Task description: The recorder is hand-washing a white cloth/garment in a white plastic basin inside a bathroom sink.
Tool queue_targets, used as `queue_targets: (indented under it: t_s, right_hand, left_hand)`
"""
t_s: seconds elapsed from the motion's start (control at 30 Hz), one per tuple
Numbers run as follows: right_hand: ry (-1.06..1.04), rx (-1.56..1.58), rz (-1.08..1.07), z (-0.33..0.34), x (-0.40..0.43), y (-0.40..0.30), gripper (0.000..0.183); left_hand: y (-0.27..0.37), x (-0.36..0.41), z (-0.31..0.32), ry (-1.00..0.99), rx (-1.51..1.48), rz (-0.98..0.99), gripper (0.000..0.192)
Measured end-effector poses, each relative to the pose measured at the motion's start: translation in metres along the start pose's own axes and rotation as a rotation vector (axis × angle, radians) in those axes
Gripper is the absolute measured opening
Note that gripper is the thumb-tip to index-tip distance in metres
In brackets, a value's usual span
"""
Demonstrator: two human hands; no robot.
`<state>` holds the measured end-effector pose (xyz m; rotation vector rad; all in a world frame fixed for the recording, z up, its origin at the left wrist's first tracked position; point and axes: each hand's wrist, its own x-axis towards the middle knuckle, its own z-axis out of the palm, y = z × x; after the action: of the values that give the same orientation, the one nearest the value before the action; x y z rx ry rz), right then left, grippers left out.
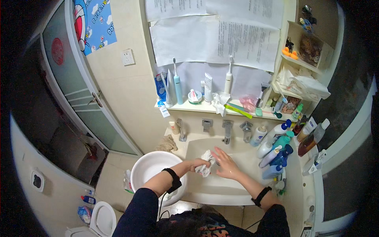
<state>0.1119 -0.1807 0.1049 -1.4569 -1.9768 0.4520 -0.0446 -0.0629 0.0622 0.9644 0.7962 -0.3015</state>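
Over the white sink basin (219, 188), my left hand (200, 165) grips a bunched white cloth (205, 164). My right hand (226, 166) is just right of the cloth, fingers spread, with nothing held; whether its fingertips touch the cloth I cannot tell. Behind both hands the metal faucet (227, 131) stands at the basin's back wall. A large white plastic basin (139, 166) is left of the sink, partly under my left forearm, with some white material at its bottom. A crumpled beige cloth (166, 144) lies on the counter behind it.
Pump bottles (271, 155) crowd the sink's right side. A ledge (195, 109) above the faucet bears electric toothbrushes, tubes, tissue and combs. At the right stand corner shelves (305, 63) and a brown-liquid bottle (312, 142). A toilet (104, 219) is at lower left, a glass door (74, 74) at upper left.
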Motion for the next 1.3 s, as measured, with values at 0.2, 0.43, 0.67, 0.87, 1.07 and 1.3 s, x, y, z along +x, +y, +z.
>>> queue_targets:
  t_s: [0.2,0.43,0.67,0.87,1.07,1.3]
  right_hand:
    - [-0.109,-0.565,-0.229,0.010,0.008,0.004,0.081]
    - [-0.172,-0.343,-0.268,0.033,0.010,0.037,0.073]
    - [-0.261,-0.398,-0.325,0.035,0.020,0.036,0.063]
    - [-0.092,-0.441,-0.381,0.055,0.025,0.066,0.050]
    - [-0.132,-0.544,-0.165,0.059,0.037,0.059,0.035]
    - [0.015,-0.507,-0.342,0.056,0.032,0.053,0.029]
  left_hand:
    - [0.012,0.002,0.019,-0.130,0.095,0.017,0.012]
    - [0.007,-0.018,0.035,-0.194,0.161,-0.029,0.014]
    - [-0.002,-0.013,0.028,0.039,0.367,0.018,0.024]
    - [0.004,0.007,0.033,0.424,0.711,0.072,0.027]
    - [-0.025,0.048,0.000,0.740,1.147,0.362,0.029]
    - [-0.016,0.027,0.009,0.591,1.061,0.329,0.030]
